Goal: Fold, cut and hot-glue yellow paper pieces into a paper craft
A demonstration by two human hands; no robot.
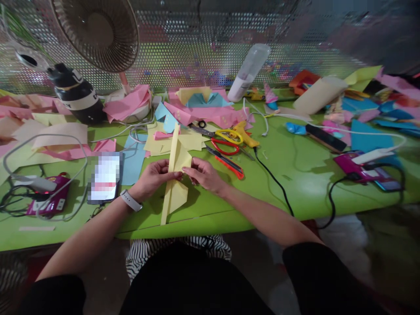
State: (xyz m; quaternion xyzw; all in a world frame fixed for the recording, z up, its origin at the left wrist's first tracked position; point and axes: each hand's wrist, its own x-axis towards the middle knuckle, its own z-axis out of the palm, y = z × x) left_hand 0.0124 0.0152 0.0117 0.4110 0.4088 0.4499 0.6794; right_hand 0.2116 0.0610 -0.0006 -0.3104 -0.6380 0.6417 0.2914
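Observation:
A folded sheet of yellow paper [177,194] is held just above the green table, a long narrow strip along its left edge. My left hand [156,177] is closed on it from the left, the thumb lying across the front. From the right, my right hand [204,175] pinches the paper's right edge near its middle. Close beyond the hands are red-handled scissors [225,147], yellow-handled scissors [229,136], a red and black box cutter [226,162] and a yellow glue gun [245,134]. Behind the held paper lie more yellow sheets [154,142].
A phone [105,177] lies left on the green table [269,205]. Purple power strips with cables stand at left [49,197] and right [354,166]. A fan [98,33], a dark bottle [77,96], a clear bottle [249,72] and pink paper [129,103] line the back.

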